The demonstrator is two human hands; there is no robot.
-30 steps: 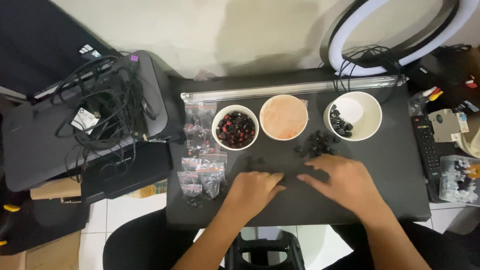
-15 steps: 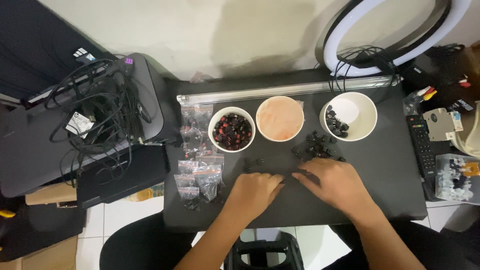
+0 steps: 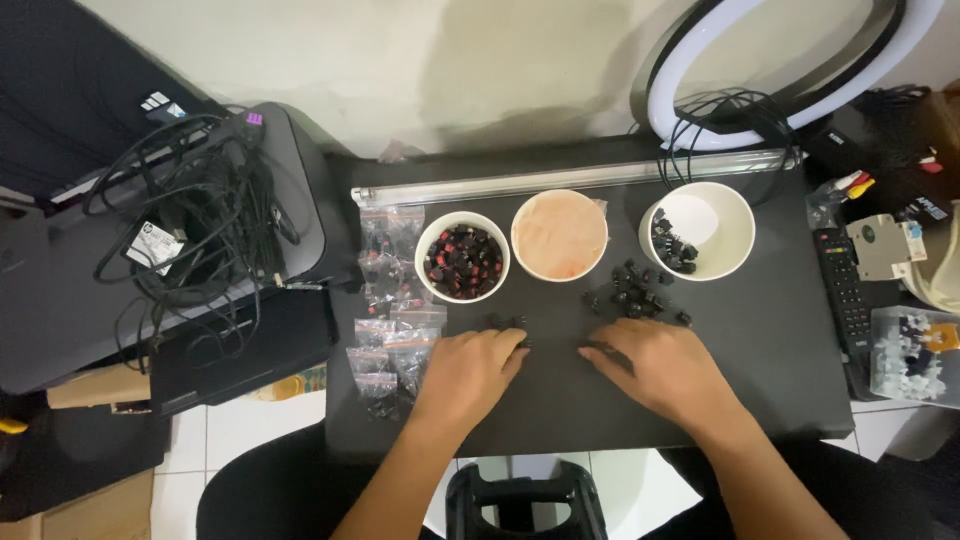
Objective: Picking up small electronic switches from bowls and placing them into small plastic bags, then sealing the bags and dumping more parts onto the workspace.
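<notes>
on the black desk [image 3: 780, 340] both hands lie flat: left hand [image 3: 470, 372] fingers touch small dark parts [image 3: 508, 322], right hand [image 3: 665, 365] near the loose pile [image 3: 635, 295]; neither visibly grips. risk: a sweep could scatter the pile.

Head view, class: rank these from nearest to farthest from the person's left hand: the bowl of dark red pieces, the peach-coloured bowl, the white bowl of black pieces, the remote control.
From the left hand:
1. Bowl of dark red pieces, just above it.
2. Peach-coloured bowl, centre.
3. White bowl of black pieces, to the right.
4. Remote control, at the table's right edge.
</notes>
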